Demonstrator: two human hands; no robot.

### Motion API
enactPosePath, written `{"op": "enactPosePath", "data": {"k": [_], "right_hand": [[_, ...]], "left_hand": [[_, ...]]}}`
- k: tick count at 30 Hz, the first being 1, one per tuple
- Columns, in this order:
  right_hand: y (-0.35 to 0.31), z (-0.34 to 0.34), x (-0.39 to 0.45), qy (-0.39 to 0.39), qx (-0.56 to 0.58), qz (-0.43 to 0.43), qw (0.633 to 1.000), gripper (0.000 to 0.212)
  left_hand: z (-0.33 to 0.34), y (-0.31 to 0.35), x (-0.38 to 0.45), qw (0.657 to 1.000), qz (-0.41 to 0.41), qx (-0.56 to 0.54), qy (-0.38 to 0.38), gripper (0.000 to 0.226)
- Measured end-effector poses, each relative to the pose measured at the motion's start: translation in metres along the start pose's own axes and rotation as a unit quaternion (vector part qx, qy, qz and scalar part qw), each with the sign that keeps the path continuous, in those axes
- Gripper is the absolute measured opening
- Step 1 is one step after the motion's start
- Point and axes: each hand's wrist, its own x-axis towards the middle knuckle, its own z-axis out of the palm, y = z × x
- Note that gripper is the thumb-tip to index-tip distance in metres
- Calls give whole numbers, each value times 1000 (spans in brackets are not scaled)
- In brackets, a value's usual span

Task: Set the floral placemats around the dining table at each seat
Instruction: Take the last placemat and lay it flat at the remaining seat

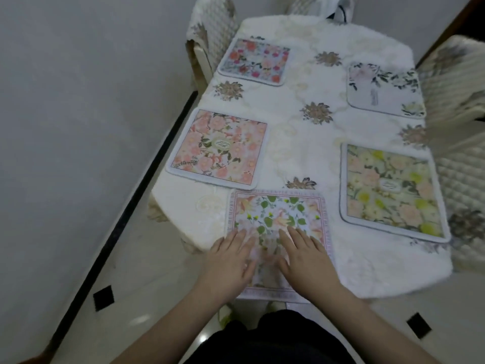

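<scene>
Four placemats already lie on the bench (pixel 301 153), two at frame left, two at right. Both hands, left hand (pixel 231 261) and right hand (pixel 304 258), rest spread flat on the fifth placemat (pixel 275 214) at bottom centre; it looks nearly finished.

bare tablecloth (pixel 301 143) mid-table, placemats (pixel 219 147) ringing edges

- Nearest placemat (pixel 278 214) lies on the table (pixel 301 143) at its near end, under the fingers (pixel 241 239) of both hands.
- Two placemats lie left of the fingers: one (pixel 219 147) just beyond, one (pixel 254 61) farther off.
- Two lie right: one (pixel 391 191) near, one (pixel 384 89) behind it.
- Chairs stand at the far-left corner (pixel 210 30) and right side (pixel 456 95).
</scene>
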Motion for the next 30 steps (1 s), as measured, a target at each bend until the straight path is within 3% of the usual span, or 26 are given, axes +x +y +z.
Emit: {"op": "enactPosePath", "data": {"k": [5, 7, 11, 21, 26, 30], "right_hand": [[39, 41, -1, -66, 43, 91, 993, 64], [55, 55, -1, -57, 60, 97, 992, 66], [84, 53, 9, 9, 81, 107, 991, 69], [111, 62, 19, -17, 127, 122, 984, 66], [110, 64, 19, -16, 161, 131, 978, 64], [119, 62, 18, -13, 225, 128, 966, 64]], "left_hand": [[18, 10, 26, 999, 46, 2, -26, 56], [23, 10, 37, 998, 43, -9, -47, 63], [32, 7, 54, 997, -4, 4, -79, 64], [48, 8, 55, 988, -87, 9, -127, 58], [49, 5, 51, 976, -176, -87, -98, 70], [39, 7, 54, 942, -251, -212, -71, 59]]}}
